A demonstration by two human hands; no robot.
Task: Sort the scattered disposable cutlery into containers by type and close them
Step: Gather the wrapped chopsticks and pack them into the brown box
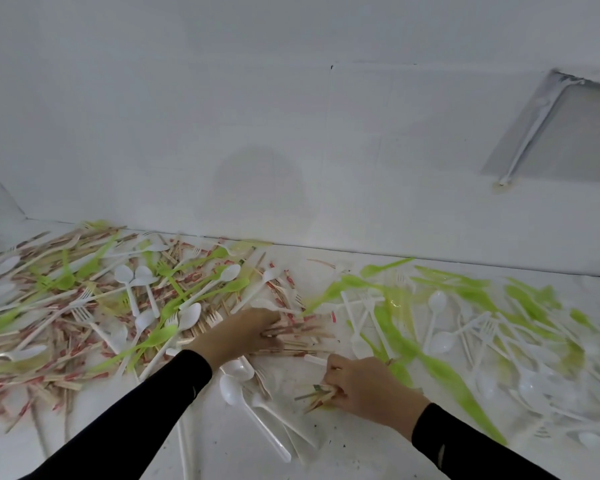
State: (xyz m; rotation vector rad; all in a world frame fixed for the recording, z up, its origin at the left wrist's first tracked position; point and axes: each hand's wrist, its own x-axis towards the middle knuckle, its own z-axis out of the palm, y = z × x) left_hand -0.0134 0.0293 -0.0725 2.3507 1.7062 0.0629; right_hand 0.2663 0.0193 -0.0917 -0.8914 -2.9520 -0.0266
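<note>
Disposable cutlery lies scattered over a white surface: white plastic spoons (191,315), white forks (84,315), green plastic pieces (440,368) and many wooden sticks in red-and-white wrappers (66,344). My left hand (238,336) reaches into the middle of the heap, its fingers curled around a bundle of wrapped wooden sticks (302,332). My right hand (364,386) is lower and to the right, pinching a small bunch of thin sticks (317,398) against the surface. No container shows.
A white wall (291,133) rises right behind the heap. A translucent panel with a white rod (530,126) leans at the upper right. The right side of the view is motion-blurred. White spoons (232,389) lie between my forearms.
</note>
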